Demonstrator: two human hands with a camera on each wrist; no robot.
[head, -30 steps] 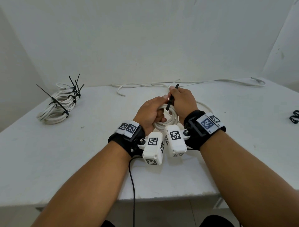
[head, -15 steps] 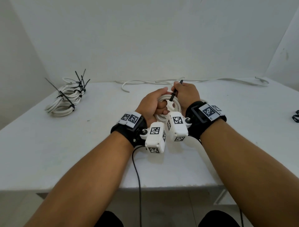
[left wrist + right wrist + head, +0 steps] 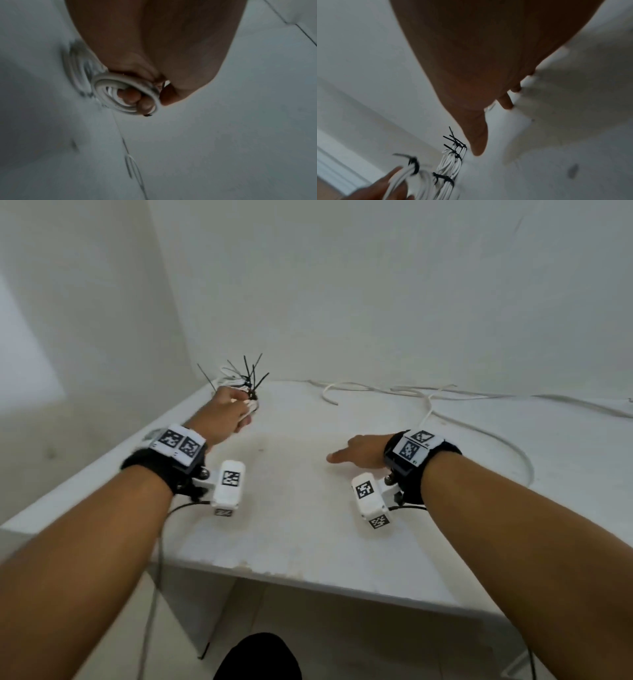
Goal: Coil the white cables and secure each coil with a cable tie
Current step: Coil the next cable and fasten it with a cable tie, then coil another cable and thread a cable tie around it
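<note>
My left hand (image 3: 236, 412) is stretched to the table's far left corner and grips a tied white cable coil (image 3: 249, 405). The left wrist view shows its fingers (image 3: 133, 97) curled through the coil (image 3: 109, 89). The coil is at the pile of tied coils (image 3: 236, 380), whose black cable ties (image 3: 251, 374) stick up. The right wrist view shows the pile (image 3: 452, 162) and a black tie (image 3: 413, 164) on the held coil. My right hand (image 3: 349, 455) hovers over the middle of the table (image 3: 294, 529), fingers straight, holding nothing.
A long loose white cable (image 3: 445, 397) lies along the back edge and loops round to the right (image 3: 520, 460). Walls close the table in at the back and left. The table's front edge (image 3: 308, 580) is near my forearms.
Both hands were together at the table's middle, the right pinching a black tie on the coil. The left has carried the coil to the far-left pile; the right has let go and opened.
</note>
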